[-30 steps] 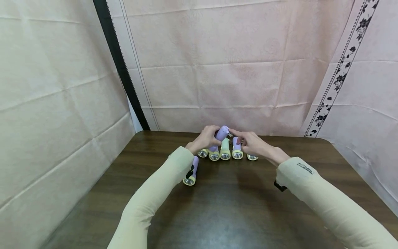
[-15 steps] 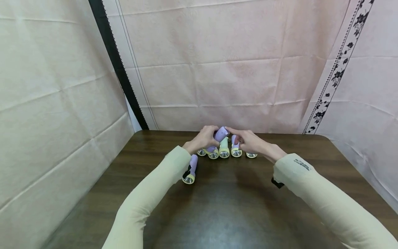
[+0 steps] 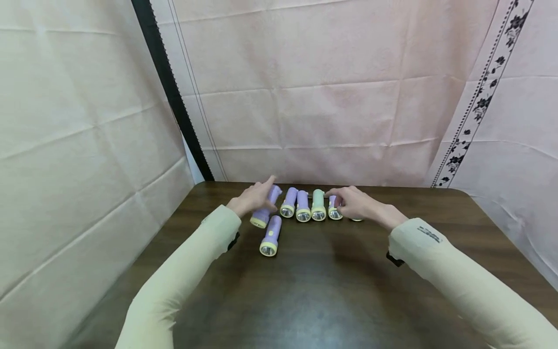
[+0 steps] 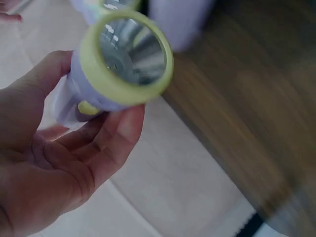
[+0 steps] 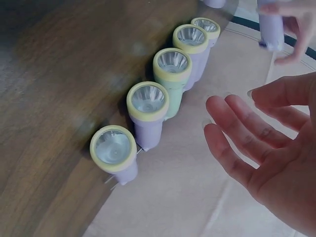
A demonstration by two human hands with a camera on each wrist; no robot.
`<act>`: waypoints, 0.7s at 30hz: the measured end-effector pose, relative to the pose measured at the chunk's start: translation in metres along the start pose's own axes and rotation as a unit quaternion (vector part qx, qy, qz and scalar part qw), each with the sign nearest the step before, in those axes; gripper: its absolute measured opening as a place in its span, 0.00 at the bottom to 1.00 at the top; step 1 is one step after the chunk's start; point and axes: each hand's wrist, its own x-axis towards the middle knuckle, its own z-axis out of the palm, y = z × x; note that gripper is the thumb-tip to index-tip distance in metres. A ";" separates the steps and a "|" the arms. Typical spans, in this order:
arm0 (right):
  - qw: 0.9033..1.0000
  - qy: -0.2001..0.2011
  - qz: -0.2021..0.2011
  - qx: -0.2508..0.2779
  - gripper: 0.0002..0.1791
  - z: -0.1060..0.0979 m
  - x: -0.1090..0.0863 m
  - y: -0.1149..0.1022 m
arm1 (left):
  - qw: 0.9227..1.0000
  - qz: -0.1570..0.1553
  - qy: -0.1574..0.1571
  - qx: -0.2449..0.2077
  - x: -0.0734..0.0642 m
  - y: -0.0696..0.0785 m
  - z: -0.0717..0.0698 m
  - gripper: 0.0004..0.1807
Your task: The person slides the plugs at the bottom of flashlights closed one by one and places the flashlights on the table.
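Note:
My left hand (image 3: 254, 198) grips a purple flashlight (image 3: 260, 216) by its body, raised over the left part of the table. In the left wrist view its yellow-rimmed lens (image 4: 91, 64) faces the camera, with the thumb on one side and the fingers curled on the other. My right hand (image 3: 356, 202) hovers over the right end of a row of flashlights, holding nothing. Its fingers (image 5: 237, 123) are loosely bent in the right wrist view. Beneath it, a purple flashlight (image 3: 334, 212) is partly hidden. A mint green flashlight (image 3: 318, 206) lies mid-row.
Further purple flashlights (image 3: 302, 206) lie in the row near the table's back edge, lenses toward me. One more purple flashlight (image 3: 271, 236) lies in front of the row at the left. The dark wooden table (image 3: 305, 291) is bordered by hanging pale cloth (image 3: 331, 121).
My left hand has carried the purple flashlight left, away from my right hand, and turned its lens end down toward me. The right hand has stayed nearly in place.

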 end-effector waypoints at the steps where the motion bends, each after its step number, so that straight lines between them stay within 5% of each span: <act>1: 1.000 -0.002 0.000 -0.001 0.26 0.001 0.000 0.001 | 1.000 -0.008 -0.007 0.005 -0.003 -0.007 0.003 0.42; 9: 1.000 0.001 -0.013 -0.003 0.20 0.001 0.000 0.002 | 0.995 -0.073 -0.068 -0.003 -0.013 -0.037 0.030 0.38; 21: 1.000 0.014 -0.006 -0.005 0.21 -0.002 0.002 0.001 | 0.992 -0.087 -0.084 0.035 -0.012 -0.038 0.047 0.27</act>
